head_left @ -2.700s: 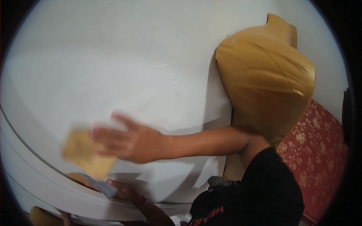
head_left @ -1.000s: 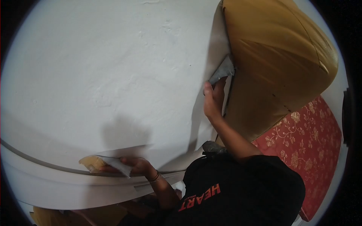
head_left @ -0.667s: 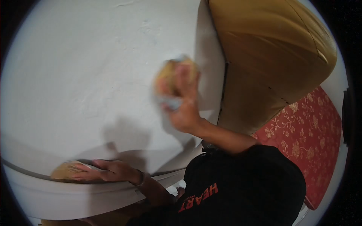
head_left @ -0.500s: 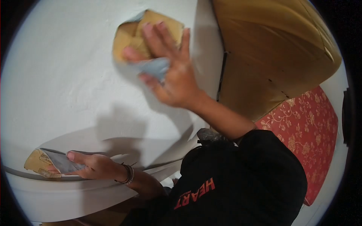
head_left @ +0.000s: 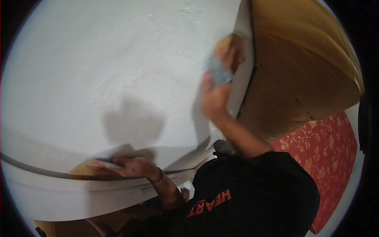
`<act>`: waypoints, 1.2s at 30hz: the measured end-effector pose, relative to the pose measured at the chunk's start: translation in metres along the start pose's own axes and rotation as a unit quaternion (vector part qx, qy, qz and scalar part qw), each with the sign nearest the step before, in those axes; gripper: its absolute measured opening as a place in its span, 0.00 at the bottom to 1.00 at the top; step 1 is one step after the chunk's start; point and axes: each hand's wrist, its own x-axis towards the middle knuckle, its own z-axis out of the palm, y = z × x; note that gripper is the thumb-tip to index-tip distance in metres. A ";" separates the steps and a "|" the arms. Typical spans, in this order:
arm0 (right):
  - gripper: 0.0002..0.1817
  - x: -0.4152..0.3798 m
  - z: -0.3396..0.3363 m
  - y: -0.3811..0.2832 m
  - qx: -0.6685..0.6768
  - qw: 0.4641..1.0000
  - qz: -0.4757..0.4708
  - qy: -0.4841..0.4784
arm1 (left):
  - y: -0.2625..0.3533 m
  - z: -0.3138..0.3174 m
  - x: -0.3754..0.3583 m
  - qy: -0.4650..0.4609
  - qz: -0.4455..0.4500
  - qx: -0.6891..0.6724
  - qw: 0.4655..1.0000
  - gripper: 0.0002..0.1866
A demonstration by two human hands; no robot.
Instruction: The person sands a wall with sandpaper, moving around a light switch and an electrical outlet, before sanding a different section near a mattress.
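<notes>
My right hand [head_left: 217, 96] holds a folded piece of sandpaper [head_left: 221, 73] against the white wall [head_left: 98, 63], close to the wall's right edge. The paper shows a grey side and a tan side, and motion smears its outline and my fingers. Lower left, my left hand [head_left: 136, 167] grips another piece of sandpaper [head_left: 83, 170], its tan side towards the wall's lower ledge. Bracelets circle that wrist. The left fingers partly hide the paper's grey face.
A mustard-coloured padded piece [head_left: 304, 59] stands along the right of the wall. Below it lies a red floral-patterned cushion [head_left: 331, 150]. A white ledge [head_left: 51, 193] runs along the lower left. Raised rough patches mark the wall.
My right hand has moved right with its sandpaper, towards the wall's edge. My left hand has shifted right along the ledge with its sandpaper. The view has tilted slightly.
</notes>
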 end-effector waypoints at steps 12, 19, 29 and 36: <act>0.21 0.093 0.022 -0.050 -0.071 0.979 -0.174 -0.078 | -0.031 -0.006 -0.025 -0.003 0.064 -0.005 0.998 0.31; 0.19 0.027 0.066 -0.083 0.055 0.920 -0.257 -0.292 | -0.059 -0.028 -0.022 0.002 -0.142 -0.091 0.986 0.27; 0.21 0.030 0.072 -0.066 -0.126 0.833 -0.521 -0.138 | -0.097 -0.023 -0.034 0.081 -0.203 -0.066 0.974 0.34; 0.16 0.147 0.036 -0.097 -0.170 0.934 -0.304 -0.075 | -0.081 -0.023 -0.031 0.069 -0.222 -0.085 0.969 0.34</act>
